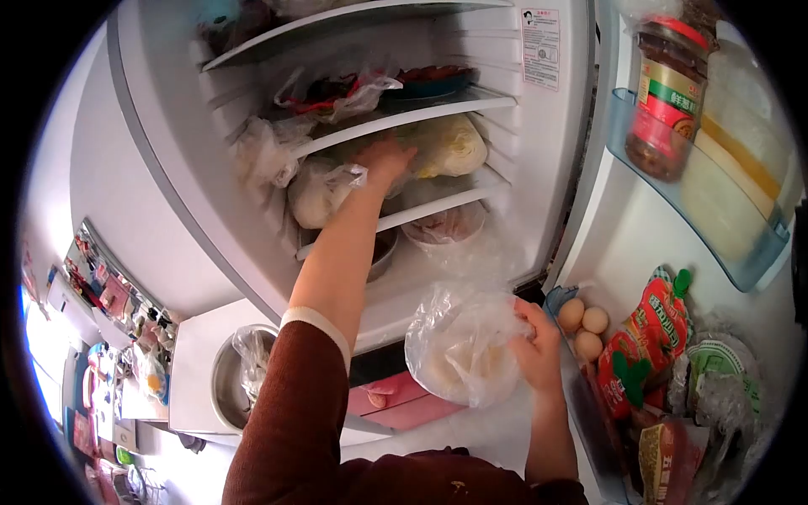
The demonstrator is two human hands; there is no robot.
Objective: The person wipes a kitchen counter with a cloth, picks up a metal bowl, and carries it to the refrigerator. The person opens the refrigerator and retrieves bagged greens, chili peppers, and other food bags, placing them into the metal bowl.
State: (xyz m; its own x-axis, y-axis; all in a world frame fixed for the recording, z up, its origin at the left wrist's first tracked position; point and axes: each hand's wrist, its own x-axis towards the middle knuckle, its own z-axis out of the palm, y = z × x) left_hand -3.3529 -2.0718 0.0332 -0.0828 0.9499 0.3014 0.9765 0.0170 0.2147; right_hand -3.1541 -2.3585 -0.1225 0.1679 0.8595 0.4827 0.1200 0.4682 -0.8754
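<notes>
An open fridge fills the middle of the view. My left hand (385,162) reaches onto its middle shelf, between a white bagged bundle (318,195) and a pale cabbage (454,145) in clear plastic; its fingertips are partly hidden, so what they touch cannot be made out. Lower down, in front of the fridge, my right hand (535,341) is closed on the edge of a clear plastic bag (465,349) with something pale and round inside. A bowl (448,225) under plastic rests below the middle shelf, beside a metal pot (383,252).
The fridge door (606,210) stands open at the right, holding a red-lidded jar (665,101), eggs (587,318) and a red packet (644,337). Dishes and bags sit on the upper shelf (404,120). At the lower left, a metal basin (225,383) stands on a white counter (195,358).
</notes>
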